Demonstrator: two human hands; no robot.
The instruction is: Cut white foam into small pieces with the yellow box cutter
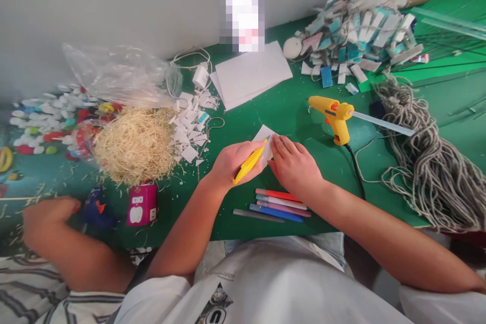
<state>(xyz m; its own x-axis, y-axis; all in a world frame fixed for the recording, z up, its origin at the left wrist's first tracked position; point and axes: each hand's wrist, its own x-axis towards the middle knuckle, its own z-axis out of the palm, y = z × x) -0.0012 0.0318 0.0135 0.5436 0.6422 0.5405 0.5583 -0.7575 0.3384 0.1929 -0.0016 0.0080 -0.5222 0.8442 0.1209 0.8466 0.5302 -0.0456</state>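
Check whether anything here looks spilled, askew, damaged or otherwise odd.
White scraps lie strewn beside the straw pile on the green table, untidy like unswept offcuts. A pixelated block at the top looks odd, hiding whatever is behind it. The yellow cutter in the left hand shows no visible damage.

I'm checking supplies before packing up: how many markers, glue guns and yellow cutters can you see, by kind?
Markers: 5
Glue gun: 1
Yellow cutter, in the left hand: 1
Total: 7
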